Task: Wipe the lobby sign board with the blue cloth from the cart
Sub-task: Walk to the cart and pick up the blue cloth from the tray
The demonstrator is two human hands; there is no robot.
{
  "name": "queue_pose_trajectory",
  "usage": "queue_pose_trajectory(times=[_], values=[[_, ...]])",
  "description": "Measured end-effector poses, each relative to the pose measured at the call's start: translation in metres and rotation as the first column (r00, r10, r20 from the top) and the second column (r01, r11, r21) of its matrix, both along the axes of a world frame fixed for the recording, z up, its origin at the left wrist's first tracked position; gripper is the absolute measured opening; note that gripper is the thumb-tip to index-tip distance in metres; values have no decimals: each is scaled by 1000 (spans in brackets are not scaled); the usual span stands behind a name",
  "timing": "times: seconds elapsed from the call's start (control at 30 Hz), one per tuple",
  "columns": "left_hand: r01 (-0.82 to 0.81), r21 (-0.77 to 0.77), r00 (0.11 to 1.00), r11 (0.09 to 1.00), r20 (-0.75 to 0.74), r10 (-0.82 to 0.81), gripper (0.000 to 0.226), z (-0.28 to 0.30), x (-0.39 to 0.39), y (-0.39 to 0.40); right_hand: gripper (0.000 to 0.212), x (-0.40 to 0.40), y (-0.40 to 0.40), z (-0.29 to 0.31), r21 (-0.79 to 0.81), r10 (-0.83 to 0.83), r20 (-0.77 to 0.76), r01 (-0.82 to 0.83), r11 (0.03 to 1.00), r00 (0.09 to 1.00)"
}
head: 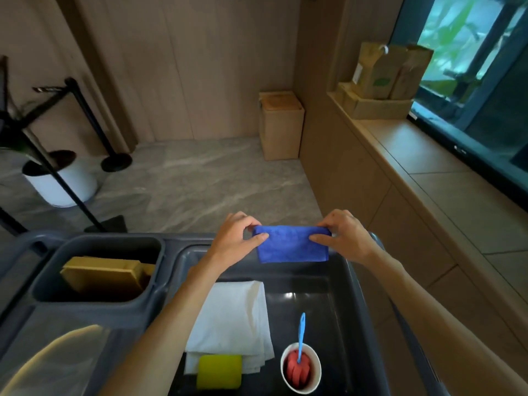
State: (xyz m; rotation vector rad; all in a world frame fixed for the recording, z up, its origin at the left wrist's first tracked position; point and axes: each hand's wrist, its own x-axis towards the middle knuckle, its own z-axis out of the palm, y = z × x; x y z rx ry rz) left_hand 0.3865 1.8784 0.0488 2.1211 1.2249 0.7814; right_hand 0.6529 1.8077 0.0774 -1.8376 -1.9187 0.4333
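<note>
Two bare hands hold a folded blue microfibre cloth [291,243] between them, above the far edge of a dark grey plastic cart [357,295]. The left hand [235,234] pinches the cloth's upper left corner between thumb and fingers; the right hand [344,234] pinches the upper right corner the same way, so each grip is pressed together on fabric. The cloth is stretched as a flat rectangle, its long axis running left to right, its lower edge hanging free towards the cart's tray.

In the tray nearer the viewer lie a folded white cloth [234,321], a yellow-green sponge [219,371] touching its near edge, and to the right a white cup [301,370] holding something red and a light blue plastic handle [301,335] that leans away from the viewer. On the cart's left, a dark bin [97,267] holds brown cardboard pieces.

Beyond the cart is a grey marbled floor [200,178], beige panelled walls, a small tan box bin [281,128] in the far corner, black barrier posts [85,115] and a white planter [61,181] on the left. On the right, a tan tiled ledge [428,167] under a window carries brown paper bags [391,72].
</note>
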Motion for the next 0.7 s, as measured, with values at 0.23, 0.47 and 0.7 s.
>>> queue_pose_trajectory(times=[0.23, 0.47, 0.7], values=[[-135, 56, 990, 989, 36, 133, 20, 44, -29, -20, 22, -26, 10, 48, -5, 104, 20, -104, 995, 994], [-344, 40, 937, 938, 76, 340, 21, 50, -75, -48, 11, -70, 39, 41, 51, 244, -79, -240, 969, 967], [-529, 66, 848, 846, 70, 525, 18, 54, -149, -96, 10, -152, 45, 40, 72, 429, -166, -423, 903, 888]])
